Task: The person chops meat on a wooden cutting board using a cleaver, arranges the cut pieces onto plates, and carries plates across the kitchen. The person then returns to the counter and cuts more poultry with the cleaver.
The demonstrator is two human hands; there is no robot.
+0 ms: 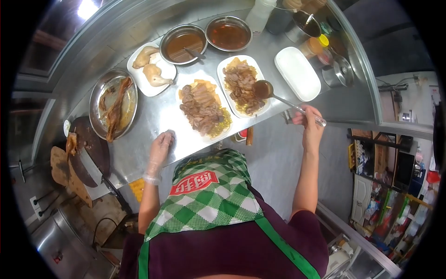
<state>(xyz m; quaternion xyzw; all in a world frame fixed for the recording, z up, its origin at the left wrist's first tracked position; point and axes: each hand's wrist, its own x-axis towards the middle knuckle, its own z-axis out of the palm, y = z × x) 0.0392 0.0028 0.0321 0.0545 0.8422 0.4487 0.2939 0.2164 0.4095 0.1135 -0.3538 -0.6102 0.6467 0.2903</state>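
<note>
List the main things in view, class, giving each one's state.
Ladle: held by the right hand
Left hand: gloved, nothing visibly held
Meat plates: all three loaded
Steel bowls: both holding brown liquid
Oval metal dish: meat inside
White dish: empty
Knife: lying flat, unheld
Yellow-capped jar: closed

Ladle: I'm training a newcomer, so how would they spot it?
On the steel counter, find two plates of sliced meat. The ladle reaches from over the right plate to the right hand. Unlike the utensil in a sauce bowl, it is held.
</note>
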